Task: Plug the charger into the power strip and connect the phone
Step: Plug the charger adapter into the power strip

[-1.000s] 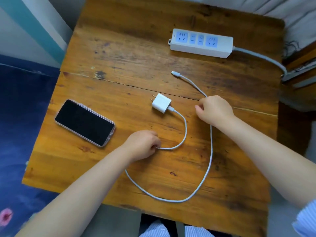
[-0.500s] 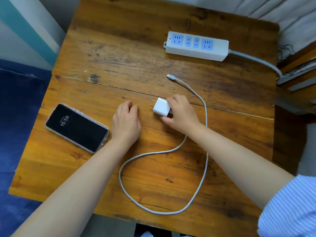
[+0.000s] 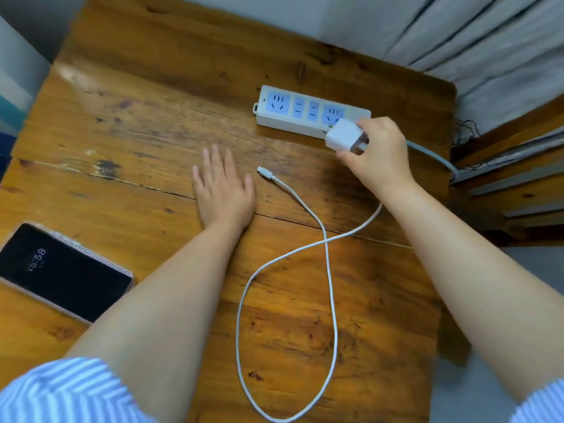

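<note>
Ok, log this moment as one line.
right hand holds charger at power strip | left hand flat on table | phone unconnected

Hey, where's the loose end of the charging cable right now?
In the head view the loose cable end lies on the table mid-frame, just right of the flat left hand and below the power strip.

**Your sleeves and arms**

You wear short blue-and-white striped sleeves: left sleeve [image 3: 61,392], right sleeve [image 3: 540,404]. The stripes are thin and the fabric is light. Both forearms are bare. Left hand [image 3: 222,190] and right hand [image 3: 378,154] show no gloves.
</note>
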Action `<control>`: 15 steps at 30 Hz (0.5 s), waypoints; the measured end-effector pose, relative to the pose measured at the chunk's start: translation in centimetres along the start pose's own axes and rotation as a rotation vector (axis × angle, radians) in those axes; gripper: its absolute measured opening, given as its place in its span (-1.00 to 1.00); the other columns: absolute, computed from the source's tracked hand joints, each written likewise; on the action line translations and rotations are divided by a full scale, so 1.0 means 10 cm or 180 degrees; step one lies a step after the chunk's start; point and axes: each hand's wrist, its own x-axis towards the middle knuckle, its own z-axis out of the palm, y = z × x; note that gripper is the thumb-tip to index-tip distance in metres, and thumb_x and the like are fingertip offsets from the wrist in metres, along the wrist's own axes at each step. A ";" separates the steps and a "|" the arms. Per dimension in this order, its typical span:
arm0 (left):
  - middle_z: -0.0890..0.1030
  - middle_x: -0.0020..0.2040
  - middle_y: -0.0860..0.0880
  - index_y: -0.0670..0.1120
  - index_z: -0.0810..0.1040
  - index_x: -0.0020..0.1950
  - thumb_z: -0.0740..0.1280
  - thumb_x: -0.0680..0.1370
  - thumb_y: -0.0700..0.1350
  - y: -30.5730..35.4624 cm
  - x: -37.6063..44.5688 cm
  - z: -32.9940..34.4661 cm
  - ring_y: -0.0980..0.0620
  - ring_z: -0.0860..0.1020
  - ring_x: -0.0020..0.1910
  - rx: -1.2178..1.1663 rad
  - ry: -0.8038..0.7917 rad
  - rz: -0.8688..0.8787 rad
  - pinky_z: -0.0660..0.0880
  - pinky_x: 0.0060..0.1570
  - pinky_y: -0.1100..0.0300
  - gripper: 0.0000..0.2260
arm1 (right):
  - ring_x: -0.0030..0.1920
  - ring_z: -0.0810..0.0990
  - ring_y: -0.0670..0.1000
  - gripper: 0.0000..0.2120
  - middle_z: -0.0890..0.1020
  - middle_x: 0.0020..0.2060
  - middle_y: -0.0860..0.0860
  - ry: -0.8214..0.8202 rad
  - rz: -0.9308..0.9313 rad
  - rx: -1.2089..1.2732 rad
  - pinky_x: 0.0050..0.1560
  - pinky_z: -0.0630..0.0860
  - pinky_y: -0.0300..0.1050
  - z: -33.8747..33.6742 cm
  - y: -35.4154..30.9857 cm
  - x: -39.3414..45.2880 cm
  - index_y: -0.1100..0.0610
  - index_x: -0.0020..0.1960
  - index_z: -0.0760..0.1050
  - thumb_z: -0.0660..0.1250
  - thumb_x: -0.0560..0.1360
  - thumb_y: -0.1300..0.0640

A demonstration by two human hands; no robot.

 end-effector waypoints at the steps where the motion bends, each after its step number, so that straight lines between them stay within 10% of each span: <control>1: 0.04 0.52 -0.16 -0.18 0.05 0.46 0.08 0.56 0.00 0.02 0.00 0.00 -0.09 -0.05 0.50 0.0010 -0.0018 0.0002 -0.10 0.46 -0.06 -0.48 | 0.16 0.42 0.17 -0.53 0.46 0.17 0.22 0.0037 -0.0003 0.0006 0.13 0.38 -0.04 -0.02 0.00 0.08 0.26 0.21 0.37 0.40 0.37 0.15; 15: -0.01 0.53 -0.12 -0.14 0.00 0.47 0.04 0.55 0.04 0.07 0.03 0.00 -0.05 -0.09 0.50 0.0329 -0.0159 -0.0146 -0.13 0.46 -0.04 -0.46 | 0.13 0.41 0.24 -0.70 0.45 0.18 0.20 -0.0652 -0.0864 -0.1186 -0.05 0.42 0.04 -0.14 -0.33 0.70 0.19 0.15 0.47 0.31 0.42 0.26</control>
